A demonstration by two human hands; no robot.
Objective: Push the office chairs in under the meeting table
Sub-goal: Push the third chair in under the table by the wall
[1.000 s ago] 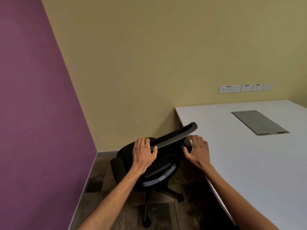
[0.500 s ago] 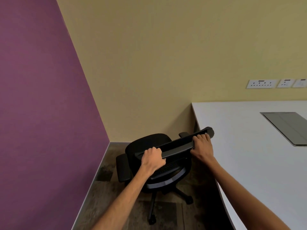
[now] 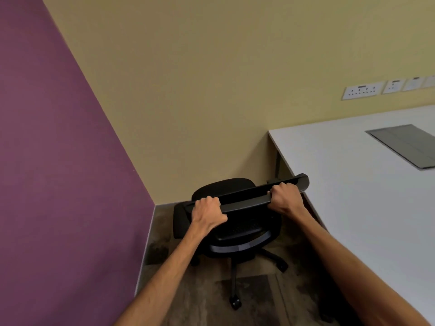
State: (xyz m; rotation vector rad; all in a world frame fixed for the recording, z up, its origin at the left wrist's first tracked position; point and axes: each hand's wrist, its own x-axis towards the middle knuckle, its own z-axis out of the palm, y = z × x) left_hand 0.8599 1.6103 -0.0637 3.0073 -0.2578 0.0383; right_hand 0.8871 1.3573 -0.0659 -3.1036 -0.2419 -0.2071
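- Black swivel office chair (image 3: 235, 208) with padded seat and wheeled star base stands on the dark mottled carpet floor (image 3: 200, 297), in the corner between the purple wall (image 3: 58, 161) and the white flat-topped desk (image 3: 364, 196).
- Chair's backrest faces the camera; its curved black top rail (image 3: 247, 196) runs slantwise, right end higher and lying just over the desk's near-left edge.
- Seat is out in the open, left of the desk edge, not under the top. One armrest (image 3: 180, 220) shows on the left side.
- Left hand (image 3: 207, 212): grip wrapped tight over the left end of the top rail, fingers curled over the far side, thumb on the near side.
- Right hand (image 3: 286, 196): grip closed on the rail towards its right end, knuckles up, just beside the desk edge.
- Both forearms are bare and reach in from the bottom of the view.
- Grey rectangular cable hatch (image 3: 404, 145) sits flush in the desk surface, well apart from the chair.
- White socket plates (image 3: 362, 90) in a row on the yellow wall (image 3: 211, 78) above the desk.
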